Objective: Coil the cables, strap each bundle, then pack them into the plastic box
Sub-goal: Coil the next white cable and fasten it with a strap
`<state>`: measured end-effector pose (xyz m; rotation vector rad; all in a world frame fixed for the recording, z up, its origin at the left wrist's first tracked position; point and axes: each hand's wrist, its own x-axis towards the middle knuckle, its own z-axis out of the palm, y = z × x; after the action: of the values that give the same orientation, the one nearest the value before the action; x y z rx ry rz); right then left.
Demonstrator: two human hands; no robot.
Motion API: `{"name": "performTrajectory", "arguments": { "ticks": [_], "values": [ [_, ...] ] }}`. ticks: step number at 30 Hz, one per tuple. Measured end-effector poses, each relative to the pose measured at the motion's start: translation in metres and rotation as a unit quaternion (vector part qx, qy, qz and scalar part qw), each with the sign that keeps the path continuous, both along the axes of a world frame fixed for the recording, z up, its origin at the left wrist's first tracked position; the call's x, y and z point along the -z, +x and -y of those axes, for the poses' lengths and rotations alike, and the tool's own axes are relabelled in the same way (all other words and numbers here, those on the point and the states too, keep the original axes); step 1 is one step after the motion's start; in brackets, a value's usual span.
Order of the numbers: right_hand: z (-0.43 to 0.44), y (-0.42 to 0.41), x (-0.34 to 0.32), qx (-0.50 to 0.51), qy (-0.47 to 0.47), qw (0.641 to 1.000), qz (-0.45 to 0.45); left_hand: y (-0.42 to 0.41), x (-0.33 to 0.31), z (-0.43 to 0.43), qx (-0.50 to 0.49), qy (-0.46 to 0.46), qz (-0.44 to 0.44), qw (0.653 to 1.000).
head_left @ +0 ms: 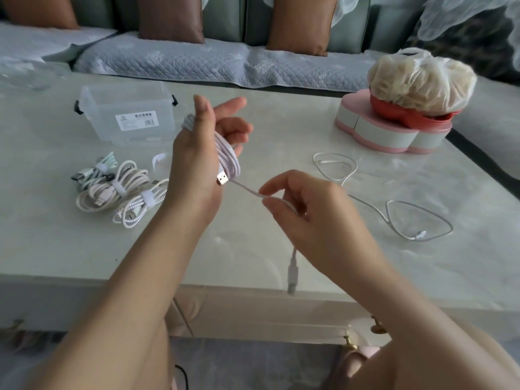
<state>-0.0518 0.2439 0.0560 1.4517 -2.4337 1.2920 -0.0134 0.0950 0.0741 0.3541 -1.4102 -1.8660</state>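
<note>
My pink cable (228, 160) has a gold-ish shiny plug (222, 179). At 10 o'clock the plastic box (132, 108) is see-through, w/ black clips (78, 106) & a white label (136, 122). At 9 o'clock: a mint stripy bundle (108, 161), a cream bundle (109, 190) & a silver-white zigzag bundle (135, 206), all w/ white straps (148, 199). At 3 o'clock, a white cable (394, 218). At 1 o'clock, a pink & white box (380, 130) w/ a red bowl (399, 114).

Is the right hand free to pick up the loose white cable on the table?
Probably not yet: the right hand pinches the tail of the pink cable coiled round the left hand. The loose white cable lies uncovered nearby, so once that hand lets go, the way looks free.
</note>
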Motion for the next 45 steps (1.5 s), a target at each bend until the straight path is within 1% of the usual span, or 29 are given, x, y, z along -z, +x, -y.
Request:
{"name": "performTrajectory", "arguments": {
  "ticks": [2,4,6,9,11,12,14,15,17,19,20,23,24,27,29,31,35,38,40,42,45],
  "values": [
    [-0.001,-0.002,-0.002,0.023,-0.060,0.998,0.018,-0.001,0.005,-0.002,-0.008,-0.066,0.015,0.998],
    [-0.004,-0.004,-0.008,0.049,-0.106,0.993,0.031,-0.002,0.008,-0.006,0.012,-0.091,0.034,0.995],
    [-0.006,-0.005,-0.012,0.049,-0.125,0.990,0.050,-0.001,0.010,-0.007,0.032,-0.104,0.055,0.993],
    [-0.007,-0.005,-0.017,0.023,-0.123,0.990,0.065,-0.001,0.011,-0.007,0.050,-0.107,0.074,0.990],
    [-0.009,-0.005,-0.019,-0.023,-0.129,0.982,0.135,-0.001,0.011,-0.007,0.067,-0.113,0.088,0.987],
    [-0.010,-0.006,-0.020,-0.054,-0.137,0.970,0.191,-0.001,0.011,-0.006,0.086,-0.112,0.093,0.986],
    [-0.013,-0.011,-0.022,-0.116,-0.147,0.934,0.304,0.000,0.013,-0.007,0.134,-0.104,0.106,0.980],
    [-0.014,-0.013,-0.022,-0.138,-0.145,0.922,0.333,0.001,0.014,-0.009,0.155,-0.109,0.113,0.975],
    [-0.015,-0.014,-0.022,-0.143,-0.137,0.924,0.327,0.001,0.016,-0.013,0.174,-0.125,0.140,0.967],
    [-0.015,-0.012,-0.019,-0.107,-0.138,0.937,0.304,0.001,0.017,-0.018,0.208,-0.162,0.172,0.949],
    [-0.015,-0.011,-0.019,-0.088,-0.139,0.944,0.287,0.001,0.019,-0.019,0.241,-0.186,0.179,0.936],
    [-0.016,-0.011,-0.019,-0.020,-0.131,0.966,0.220,0.007,0.018,-0.023,0.304,-0.269,0.239,0.882],
    [-0.017,-0.014,-0.019,-0.008,-0.131,0.968,0.213,0.008,0.018,-0.025,0.317,-0.279,0.246,0.872],
    [-0.018,-0.020,-0.019,0.015,-0.139,0.963,0.232,0.011,0.015,-0.036,0.343,-0.297,0.249,0.856],
    [-0.020,-0.021,-0.021,0.017,-0.136,0.960,0.244,0.011,0.014,-0.041,0.357,-0.293,0.237,0.855],
    [-0.021,-0.023,-0.022,0.009,-0.128,0.950,0.283,0.011,0.016,-0.044,0.378,-0.279,0.225,0.854],
    [-0.024,-0.032,-0.019,0.016,-0.029,0.947,0.321,0.013,0.019,-0.051,0.383,-0.254,0.228,0.859],
    [-0.029,-0.035,-0.020,-0.022,-0.019,0.930,0.365,0.016,0.026,-0.049,0.381,-0.244,0.226,0.863],
    [-0.031,-0.033,-0.021,-0.064,-0.002,0.933,0.354,0.020,0.028,-0.046,0.399,-0.224,0.199,0.867],
    [-0.032,-0.031,-0.022,-0.093,0.020,0.946,0.311,0.025,0.026,-0.042,0.420,-0.191,0.169,0.871],
    [-0.032,-0.027,-0.023,-0.129,0.013,0.960,0.249,0.031,0.022,-0.033,0.457,-0.125,0.113,0.873]
  ]
}}
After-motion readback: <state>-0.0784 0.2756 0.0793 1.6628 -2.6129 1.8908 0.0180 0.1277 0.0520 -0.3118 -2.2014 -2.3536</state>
